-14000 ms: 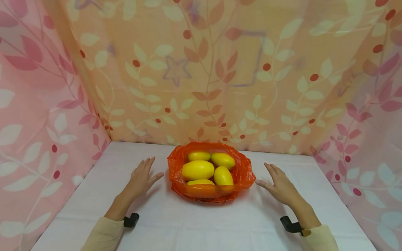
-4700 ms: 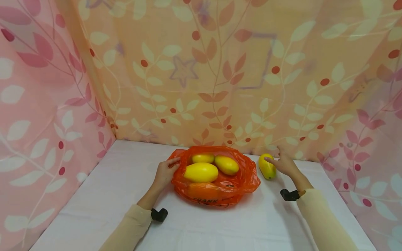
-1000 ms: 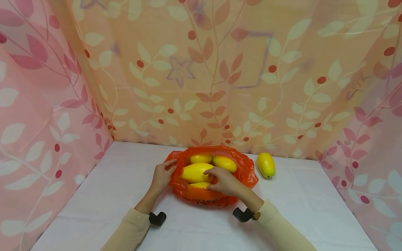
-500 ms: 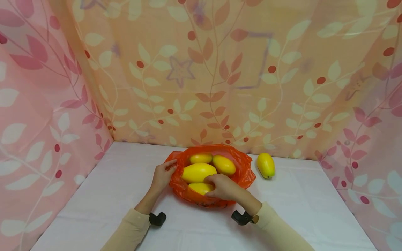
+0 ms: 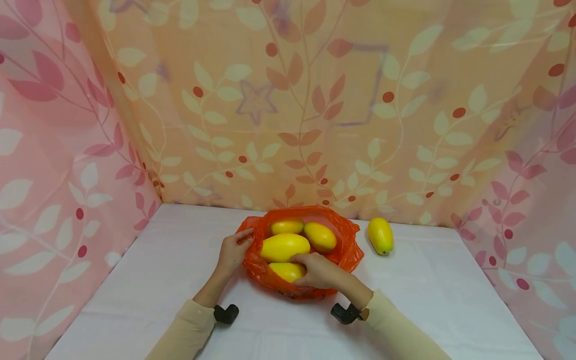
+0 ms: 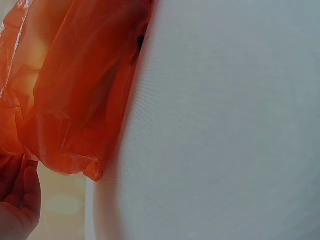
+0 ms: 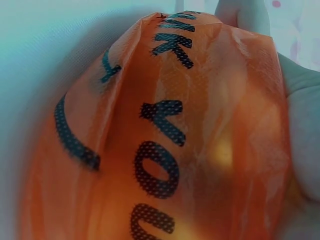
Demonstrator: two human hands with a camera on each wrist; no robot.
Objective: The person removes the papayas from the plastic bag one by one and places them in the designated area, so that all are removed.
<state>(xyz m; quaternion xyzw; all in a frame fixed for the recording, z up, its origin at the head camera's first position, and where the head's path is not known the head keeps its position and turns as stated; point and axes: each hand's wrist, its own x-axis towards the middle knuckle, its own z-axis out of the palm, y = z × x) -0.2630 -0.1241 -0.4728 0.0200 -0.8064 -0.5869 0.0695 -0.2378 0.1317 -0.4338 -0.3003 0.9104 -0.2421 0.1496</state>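
An orange plastic bag [image 5: 346, 235] stands open-mouthed on the white table, with several yellow oval fruits inside. My left hand [image 5: 231, 254] pinches the bag's left rim; in the left wrist view that hand [image 6: 22, 200] is at the bag's crumpled edge. My right hand [image 5: 321, 271] reaches in over the bag's front right, its fingers and thumb round the right end of the front fruit [image 5: 287, 271]. Behind that lies a larger fruit [image 5: 285, 247]. In the right wrist view the printed bag wall [image 7: 200, 130] hides the fingertips.
One yellow-green fruit [image 5: 380, 235] lies on the white table [image 5: 427, 290] to the right of the bag. Floral curtains [image 5: 306, 100] stand behind the table and on both sides.
My right hand has moved slightly down and left in the bag and closed round the front fruit, which shows more than before. The bag's right rim has shifted inward. My left hand stays put.
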